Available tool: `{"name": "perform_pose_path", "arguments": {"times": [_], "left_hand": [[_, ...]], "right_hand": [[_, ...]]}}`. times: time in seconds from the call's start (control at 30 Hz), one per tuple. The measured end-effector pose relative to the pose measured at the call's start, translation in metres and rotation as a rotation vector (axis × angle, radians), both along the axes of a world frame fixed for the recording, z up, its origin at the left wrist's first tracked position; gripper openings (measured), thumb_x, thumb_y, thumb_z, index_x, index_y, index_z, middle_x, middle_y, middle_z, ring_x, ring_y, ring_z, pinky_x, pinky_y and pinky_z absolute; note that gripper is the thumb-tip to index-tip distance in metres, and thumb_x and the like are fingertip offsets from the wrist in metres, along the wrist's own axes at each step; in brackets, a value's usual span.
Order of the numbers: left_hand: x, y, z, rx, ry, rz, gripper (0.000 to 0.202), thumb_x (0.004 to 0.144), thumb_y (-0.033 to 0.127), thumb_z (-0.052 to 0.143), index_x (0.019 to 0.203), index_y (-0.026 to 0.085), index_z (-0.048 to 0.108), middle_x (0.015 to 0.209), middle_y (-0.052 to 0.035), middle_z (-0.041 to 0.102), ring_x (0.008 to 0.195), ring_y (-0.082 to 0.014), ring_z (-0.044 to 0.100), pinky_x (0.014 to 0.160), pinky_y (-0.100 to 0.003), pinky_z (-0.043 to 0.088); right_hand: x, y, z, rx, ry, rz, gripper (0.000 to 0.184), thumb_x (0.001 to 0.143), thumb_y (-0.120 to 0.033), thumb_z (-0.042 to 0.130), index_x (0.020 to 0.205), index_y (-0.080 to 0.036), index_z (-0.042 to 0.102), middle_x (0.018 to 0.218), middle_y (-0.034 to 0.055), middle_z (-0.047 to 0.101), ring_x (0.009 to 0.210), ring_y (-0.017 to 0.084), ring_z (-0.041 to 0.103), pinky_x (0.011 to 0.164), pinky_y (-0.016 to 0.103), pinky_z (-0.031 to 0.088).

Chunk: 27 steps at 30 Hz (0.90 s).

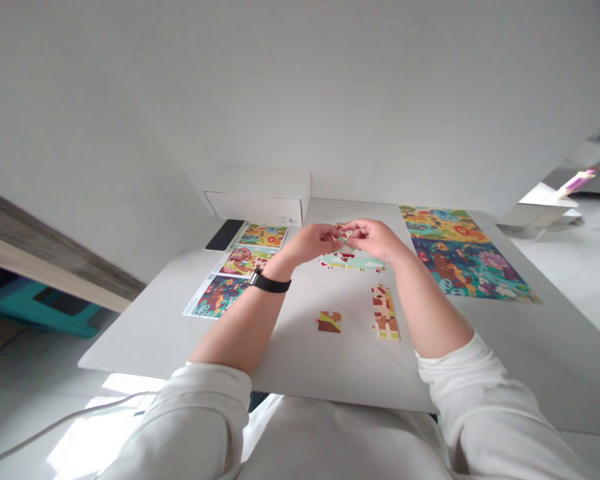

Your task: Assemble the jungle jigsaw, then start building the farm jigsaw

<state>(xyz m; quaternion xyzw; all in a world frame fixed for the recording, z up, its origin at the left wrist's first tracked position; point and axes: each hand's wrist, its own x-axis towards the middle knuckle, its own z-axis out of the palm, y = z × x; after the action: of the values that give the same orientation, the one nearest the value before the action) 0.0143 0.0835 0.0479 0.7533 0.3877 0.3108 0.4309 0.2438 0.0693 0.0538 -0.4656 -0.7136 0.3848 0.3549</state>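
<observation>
My left hand (316, 241) and my right hand (373, 239) meet over the far middle of the white table, fingers pinched close together. Between their fingertips are small jigsaw puzzle pieces (345, 233), partly covered by the fingers. Just below them lies a joined strip of puzzle (351, 261) in pale green and blue with red shapes. Nearer to me, a joined column of pieces (385, 313) shows a brown-and-white cow pattern. To its left rests a single brown and yellow puzzle piece (329, 321).
A picture sheet (235, 261) with three scenes lies at the left, beside a black phone (225, 235). Behind stands a white box (257, 197) against the wall. Two assembled colourful puzzles (465, 257) lie at the right. A teal stool (45, 310) stands on the floor at left.
</observation>
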Motion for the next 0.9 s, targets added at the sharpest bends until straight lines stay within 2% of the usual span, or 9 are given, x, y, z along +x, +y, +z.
{"name": "perform_pose_path", "arguments": {"times": [0.1,0.2,0.4,0.53,0.63,0.73,0.9], "left_hand": [[-0.002,0.0,0.001,0.053,0.031,0.003,0.024,0.084,0.035,0.077,0.099,0.017,0.076,0.063,0.0037,0.062,0.057,-0.0105,0.053,0.056,-0.024,0.036],[-0.005,0.001,0.001,0.083,0.076,0.0,0.02,0.085,0.034,0.076,0.096,0.017,0.074,0.065,0.0024,0.066,0.057,-0.0107,0.054,0.056,-0.024,0.037],[-0.01,0.004,0.003,0.004,0.051,0.014,0.013,0.087,0.026,0.076,0.095,0.017,0.071,0.068,-0.0007,0.071,0.061,-0.0119,0.063,0.058,-0.023,0.044],[-0.026,0.01,0.006,-0.04,0.048,0.036,0.017,0.085,0.027,0.082,0.092,0.018,0.071,0.074,-0.0029,0.074,0.062,-0.0123,0.068,0.061,-0.025,0.052],[-0.048,0.018,0.006,-0.07,0.057,0.112,0.025,0.08,0.032,0.09,0.09,0.018,0.072,0.079,-0.0045,0.075,0.064,-0.0144,0.071,0.063,-0.028,0.058],[-0.069,0.029,0.0,-0.155,0.063,0.173,0.032,0.074,0.035,0.095,0.086,0.017,0.072,0.075,-0.0054,0.074,0.065,-0.0158,0.071,0.066,-0.031,0.061],[-0.082,0.047,-0.025,-0.264,0.125,0.285,0.031,0.068,0.033,0.097,0.079,0.018,0.072,0.07,-0.0046,0.073,0.062,-0.0161,0.07,0.066,-0.031,0.061]], "right_hand": [[-0.006,0.002,-0.007,0.005,0.007,0.02,0.037,0.082,-0.039,0.084,0.114,-0.022,0.077,0.084,0.0027,0.077,0.077,0.018,0.068,0.072,0.031,0.052],[-0.008,0.004,-0.013,0.012,0.001,0.033,0.035,0.082,-0.038,0.082,0.112,-0.022,0.077,0.085,0.0021,0.076,0.077,0.018,0.068,0.073,0.032,0.051],[-0.007,0.007,-0.018,-0.014,0.025,0.023,0.04,0.082,-0.043,0.085,0.115,-0.022,0.077,0.086,0.003,0.076,0.078,0.019,0.069,0.074,0.032,0.052],[-0.004,0.005,-0.014,-0.004,-0.024,-0.013,0.037,0.083,-0.045,0.085,0.111,-0.022,0.079,0.086,0.0037,0.077,0.079,0.02,0.069,0.075,0.033,0.053],[0.008,0.007,-0.012,0.01,-0.051,-0.063,0.032,0.086,-0.046,0.084,0.108,-0.023,0.08,0.088,0.0049,0.078,0.081,0.021,0.07,0.079,0.035,0.056],[0.031,0.016,-0.014,-0.008,-0.08,-0.116,0.033,0.087,-0.044,0.084,0.112,-0.024,0.079,0.092,0.0056,0.079,0.077,0.021,0.07,0.077,0.035,0.056],[0.069,0.032,-0.027,0.004,-0.251,-0.208,0.026,0.089,-0.033,0.08,0.113,-0.023,0.08,0.097,0.0054,0.081,0.083,0.02,0.073,0.08,0.032,0.055]]}}
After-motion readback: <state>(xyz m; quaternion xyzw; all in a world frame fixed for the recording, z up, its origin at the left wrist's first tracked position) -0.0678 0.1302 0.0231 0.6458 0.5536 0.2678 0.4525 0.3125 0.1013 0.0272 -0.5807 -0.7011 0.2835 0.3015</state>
